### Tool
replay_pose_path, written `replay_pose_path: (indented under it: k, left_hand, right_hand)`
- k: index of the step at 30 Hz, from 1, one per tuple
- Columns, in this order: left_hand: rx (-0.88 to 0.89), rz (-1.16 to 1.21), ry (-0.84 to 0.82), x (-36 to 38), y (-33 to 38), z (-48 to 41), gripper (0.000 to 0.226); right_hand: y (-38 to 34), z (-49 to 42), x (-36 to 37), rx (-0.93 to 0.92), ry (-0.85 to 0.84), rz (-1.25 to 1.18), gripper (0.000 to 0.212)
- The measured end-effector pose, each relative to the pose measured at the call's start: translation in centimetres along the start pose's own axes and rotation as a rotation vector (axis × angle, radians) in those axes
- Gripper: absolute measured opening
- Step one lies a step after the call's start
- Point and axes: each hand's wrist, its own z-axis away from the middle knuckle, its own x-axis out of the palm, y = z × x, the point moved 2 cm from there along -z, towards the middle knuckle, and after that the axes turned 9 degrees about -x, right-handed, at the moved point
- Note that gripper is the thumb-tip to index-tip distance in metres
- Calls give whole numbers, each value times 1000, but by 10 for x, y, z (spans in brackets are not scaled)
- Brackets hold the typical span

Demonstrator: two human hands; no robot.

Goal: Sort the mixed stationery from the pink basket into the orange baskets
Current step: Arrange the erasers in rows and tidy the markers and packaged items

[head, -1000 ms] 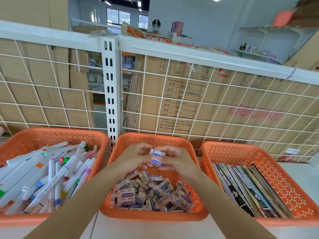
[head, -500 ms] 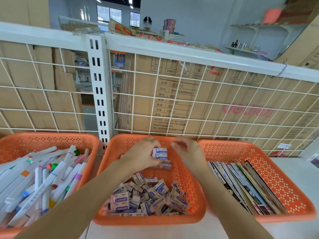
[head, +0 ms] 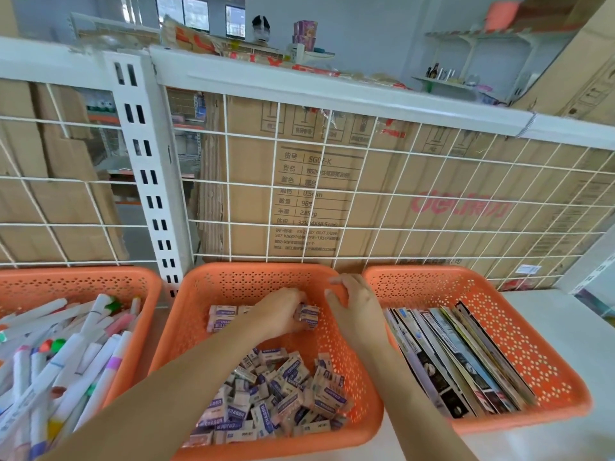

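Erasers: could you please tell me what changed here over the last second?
Both hands carried the erasers from above the pile down to the basket's far end; the right hand let go, the left hand still holds them. Markers and booklets stayed put.

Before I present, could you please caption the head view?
Left hand holds erasers at the back of the middle orange basket; right hand open alongside.
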Motion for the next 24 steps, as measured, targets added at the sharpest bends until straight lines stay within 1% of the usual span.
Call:
replay_pose_path:
  k: [9, 11, 13, 14, 15, 17, 18, 19, 21, 22, 24]
  left_hand:
    - [31, -285, 73, -2, 8, 2, 23]
    - [27, -326, 64, -4, 9, 3, 26]
    - [52, -353, 79, -9, 12, 7, 35]
    - [68, -348, 84, -11, 14, 9, 36]
    - [101, -313, 84, -15, 19, 13, 33]
    - [134, -132, -29, -18, 25, 20, 13]
    - [129, -42, -139, -16, 26, 22, 7]
    - [128, 30, -246, -14, 26, 25, 8]
    - [142, 52, -411, -12, 23, 35, 13]
    - [150, 18, -454, -10, 19, 40, 21]
    - [125, -22, -477, -6, 9, 46, 31]
  right_hand:
    - [2, 1, 2, -17, -5, 25, 20]
    - [1, 1, 2, -24, -5, 29, 20]
    - [0, 1, 2, -24, -4, 30, 19]
    - [0, 1, 2, -24, -3, 33, 20]
    - [0, 1, 3, -25, -3, 36, 20]
    - [0, 0, 3, -23, -7, 40, 19]
    - [0, 0, 3, -22, -9, 39, 19]
    - [0, 0, 3, -23, -9, 37, 19]
    - [0, 1, 3, -26, -14, 43, 18]
    - [0, 1, 3, -29, -16, 49, 18]
    - [0, 2, 3, -41, -16, 60, 18]
